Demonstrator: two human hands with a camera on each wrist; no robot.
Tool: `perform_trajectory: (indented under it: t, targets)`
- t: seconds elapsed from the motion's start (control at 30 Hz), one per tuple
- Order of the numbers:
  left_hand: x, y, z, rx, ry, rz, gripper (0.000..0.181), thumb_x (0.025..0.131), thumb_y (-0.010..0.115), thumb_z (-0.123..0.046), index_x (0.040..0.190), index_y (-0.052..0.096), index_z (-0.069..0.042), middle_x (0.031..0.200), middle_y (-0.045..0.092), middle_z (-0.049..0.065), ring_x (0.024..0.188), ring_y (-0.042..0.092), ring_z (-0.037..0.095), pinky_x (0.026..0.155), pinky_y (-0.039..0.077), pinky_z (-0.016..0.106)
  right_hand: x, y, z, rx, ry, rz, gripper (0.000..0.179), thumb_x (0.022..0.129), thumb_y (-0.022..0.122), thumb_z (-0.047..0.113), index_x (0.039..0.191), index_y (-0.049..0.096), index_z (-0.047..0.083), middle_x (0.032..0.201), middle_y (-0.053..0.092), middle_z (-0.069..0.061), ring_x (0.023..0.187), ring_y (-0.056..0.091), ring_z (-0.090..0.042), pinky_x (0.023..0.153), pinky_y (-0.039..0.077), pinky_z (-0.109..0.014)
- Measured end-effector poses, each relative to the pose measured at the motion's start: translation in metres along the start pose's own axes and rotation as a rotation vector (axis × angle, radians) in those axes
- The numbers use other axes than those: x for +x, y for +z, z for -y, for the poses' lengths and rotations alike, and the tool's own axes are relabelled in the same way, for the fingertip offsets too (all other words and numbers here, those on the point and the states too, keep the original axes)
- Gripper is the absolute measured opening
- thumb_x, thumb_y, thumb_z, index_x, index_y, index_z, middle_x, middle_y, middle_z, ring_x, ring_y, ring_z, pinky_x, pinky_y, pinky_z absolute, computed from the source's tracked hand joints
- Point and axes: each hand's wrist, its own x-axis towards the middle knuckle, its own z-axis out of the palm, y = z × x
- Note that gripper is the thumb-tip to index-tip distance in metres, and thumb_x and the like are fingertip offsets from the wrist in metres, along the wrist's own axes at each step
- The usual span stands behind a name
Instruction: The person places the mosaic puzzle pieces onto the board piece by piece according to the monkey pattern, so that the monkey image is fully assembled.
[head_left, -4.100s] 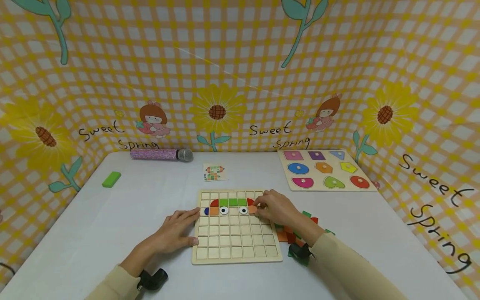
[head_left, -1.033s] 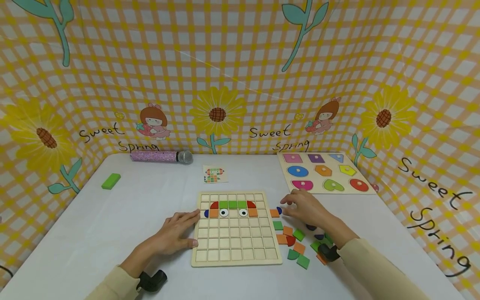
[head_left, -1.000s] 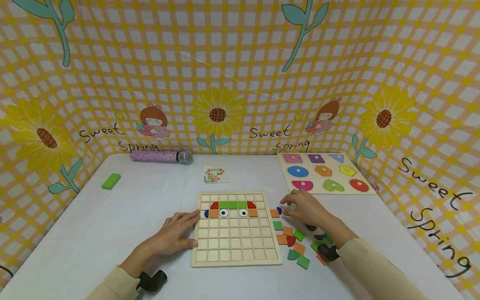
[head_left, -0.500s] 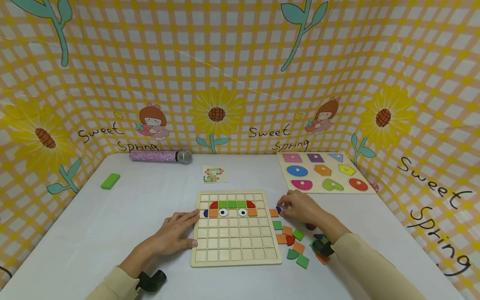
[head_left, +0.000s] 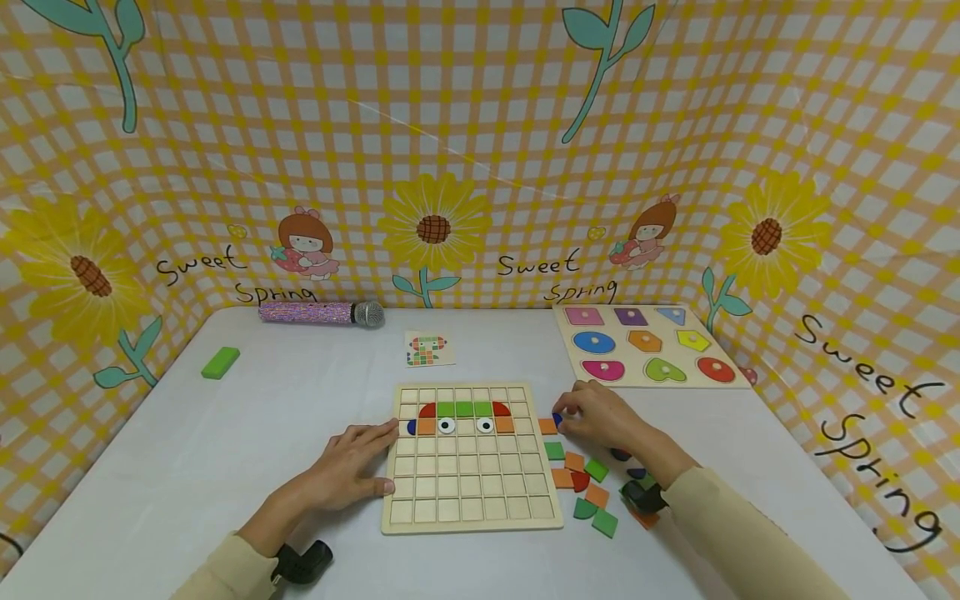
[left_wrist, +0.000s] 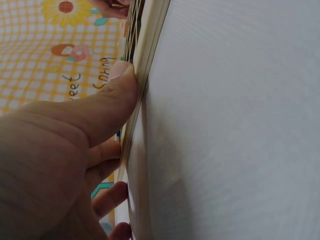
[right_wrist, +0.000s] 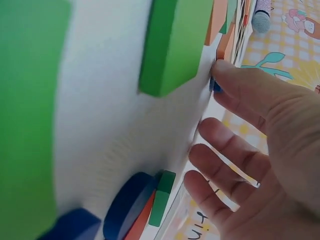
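Note:
In the head view a wooden grid board lies on the table, its upper rows filled with red, green and orange tiles, two eye discs and a blue half-round tile at the left. My left hand rests against the board's left edge, fingers extended and thumb touching the rim. Right of the board, my right hand pinches a dark blue half-round tile between thumb and index finger. The right wrist view shows this blue tile mostly hidden behind the thumb, the other fingers spread.
Loose tiles in green, orange, red and blue lie right of the board; an orange tile sits beside the pinched one. Behind are a picture card, a microphone and a shape puzzle. A green block lies far left.
My right hand has left the orange tile at the board's right side and moved right to the loose tiles. Its fingers have then closed on the blue half-round tile. My left hand stays put.

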Motion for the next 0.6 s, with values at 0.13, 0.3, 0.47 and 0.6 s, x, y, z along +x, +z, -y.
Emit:
perform_trajectory:
  t: [0.13, 0.3, 0.47, 0.6]
  targets:
    - [0.0, 0.001, 0.001, 0.005, 0.004, 0.002, 0.074, 0.084, 0.068, -0.036, 0.143, 0.039, -0.004, 0.155, 0.03, 0.01, 0.133, 0.032, 0.035, 0.099, 0.026, 0.057, -0.003, -0.003, 0.002, 0.023, 0.003, -0.033, 0.023, 0.078, 0.074, 0.025, 0.101, 0.073, 0.018, 0.09, 0.061, 0.001, 0.084, 0.049, -0.015, 0.074, 0.043, -0.031]
    - [0.001, 0.001, 0.003, 0.012, 0.003, 0.004, 0.074, 0.084, 0.068, -0.036, 0.144, 0.038, -0.004, 0.155, 0.03, 0.009, 0.133, 0.032, 0.034, 0.1, 0.026, 0.057, -0.011, -0.011, 0.012, 0.068, 0.006, -0.057, 0.024, 0.08, 0.073, 0.026, 0.104, 0.072, 0.019, 0.095, 0.062, -0.001, 0.091, 0.051, -0.018, 0.077, 0.045, -0.032]
    - [0.001, 0.0, 0.002, 0.008, 0.003, 0.003, 0.074, 0.084, 0.068, -0.035, 0.143, 0.038, -0.003, 0.155, 0.03, 0.01, 0.133, 0.032, 0.034, 0.1, 0.026, 0.057, -0.018, -0.017, 0.028, 0.105, -0.008, -0.085, 0.026, 0.08, 0.074, 0.026, 0.105, 0.072, 0.018, 0.096, 0.062, -0.001, 0.094, 0.051, -0.017, 0.077, 0.046, -0.032]
    - [0.0, 0.0, 0.002, 0.01, 0.003, 0.005, 0.074, 0.084, 0.068, -0.036, 0.143, 0.038, -0.003, 0.155, 0.03, 0.01, 0.133, 0.032, 0.034, 0.099, 0.026, 0.057, -0.019, -0.015, 0.04, 0.107, -0.022, -0.099, 0.026, 0.08, 0.075, 0.028, 0.104, 0.072, 0.018, 0.093, 0.062, 0.001, 0.093, 0.051, -0.018, 0.077, 0.046, -0.031]
